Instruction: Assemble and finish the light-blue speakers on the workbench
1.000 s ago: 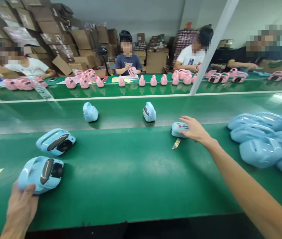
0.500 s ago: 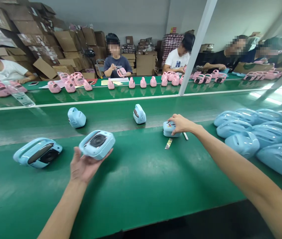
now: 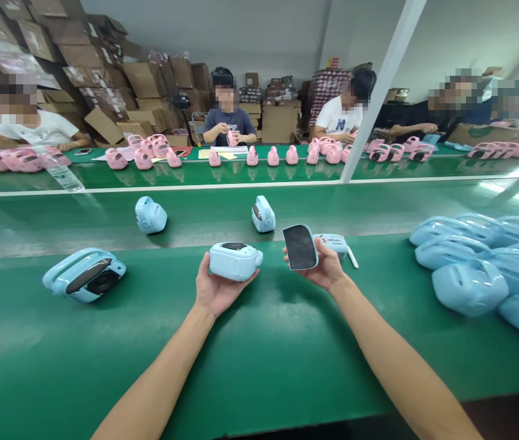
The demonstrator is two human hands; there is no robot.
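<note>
My left hand [image 3: 216,290] supports a light-blue portable speaker [image 3: 235,261] from below, its dark round grille turned up and its plain side toward me. In my right hand [image 3: 321,266] is a thin panel [image 3: 301,247] with rounded corners, a black face toward me and a pale-blue edge. Thumb and fingers grip the panel's right side and lower edge. Just behind that hand lies a light-blue stack with a printed top [image 3: 331,243], partly hidden. A white stick-like tool [image 3: 352,257] lies to its right. The speaker and the panel are apart, both above the green table.
One blue speaker [image 3: 86,276] lies at the left. Two more, a left one [image 3: 151,215] and a middle one [image 3: 264,214], stand farther back. Several blue speakers [image 3: 468,284] crowd the right. Pink units [image 3: 253,156] line the far bench, where people sit. A white post [image 3: 378,91] rises there.
My right hand has lifted the panel from the printed stack and moved it left toward me. My left hand has brought the speaker rightward and tilted it. The view has shifted slightly.
</note>
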